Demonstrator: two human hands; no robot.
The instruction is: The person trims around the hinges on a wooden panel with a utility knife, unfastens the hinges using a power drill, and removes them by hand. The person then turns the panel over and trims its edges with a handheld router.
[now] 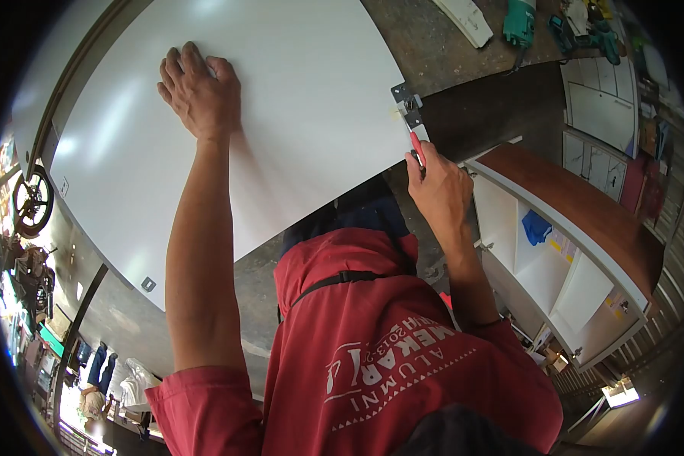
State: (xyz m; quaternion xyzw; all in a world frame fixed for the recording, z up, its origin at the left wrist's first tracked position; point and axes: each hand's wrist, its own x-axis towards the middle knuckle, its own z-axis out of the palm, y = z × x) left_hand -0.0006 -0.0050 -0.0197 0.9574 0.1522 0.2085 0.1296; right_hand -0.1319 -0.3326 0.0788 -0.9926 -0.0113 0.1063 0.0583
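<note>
The white panel point(304, 106) at eleven o'clock is probably stiff, slippery, best held by its edges. The left hand point(204, 95) is laid there, spread; a red tool point(418, 143) is pinched by the right hand point(439, 188) near the one-o'clock hinge point(413, 119).

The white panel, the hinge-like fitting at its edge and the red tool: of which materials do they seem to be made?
White panel: perhaps laminated board, smooth and glossy; it reflects bright streaks.
Hinge-like fitting: probably metal, dark grey flat plates with apparent holes.
Red tool in the right hand: possibly plastic, evenly coloured; too small for certainty.
</note>
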